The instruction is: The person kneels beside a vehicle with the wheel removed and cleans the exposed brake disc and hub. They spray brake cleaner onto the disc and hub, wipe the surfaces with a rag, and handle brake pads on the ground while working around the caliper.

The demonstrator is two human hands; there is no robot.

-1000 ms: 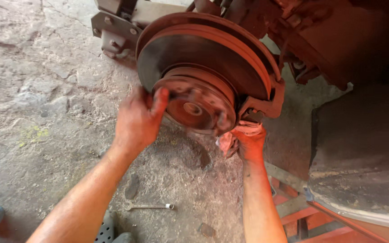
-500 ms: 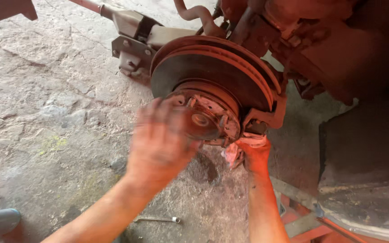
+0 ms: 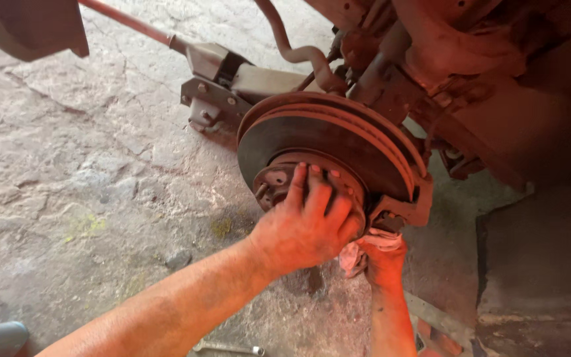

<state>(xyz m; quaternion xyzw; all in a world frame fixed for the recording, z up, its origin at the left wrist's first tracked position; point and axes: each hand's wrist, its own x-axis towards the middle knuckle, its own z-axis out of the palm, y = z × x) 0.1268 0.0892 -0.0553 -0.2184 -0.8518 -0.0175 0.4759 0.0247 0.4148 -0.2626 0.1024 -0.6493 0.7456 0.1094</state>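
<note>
A rusty brake disc [image 3: 365,142] hangs on the raised car's wheel hub [image 3: 273,182] at the centre of the head view. My left hand [image 3: 305,225] lies flat over the hub's face, with the fingers pointing up across the studs and holding nothing. Just below the brake caliper [image 3: 408,208], at the disc's lower right edge, my right hand [image 3: 384,261] is closed on a crumpled pale rag [image 3: 353,256] and presses upward.
A metal jack [image 3: 232,76] with a long reddish handle [image 3: 127,23] stands behind the disc on cracked concrete. A wrench [image 3: 226,347] lies on the floor near my left forearm. A dark round part [image 3: 28,26] fills the top left corner.
My left hand has moved from the hub's left edge onto the hub's face. The view has shifted closer. My right hand has stayed under the caliper with the rag.
</note>
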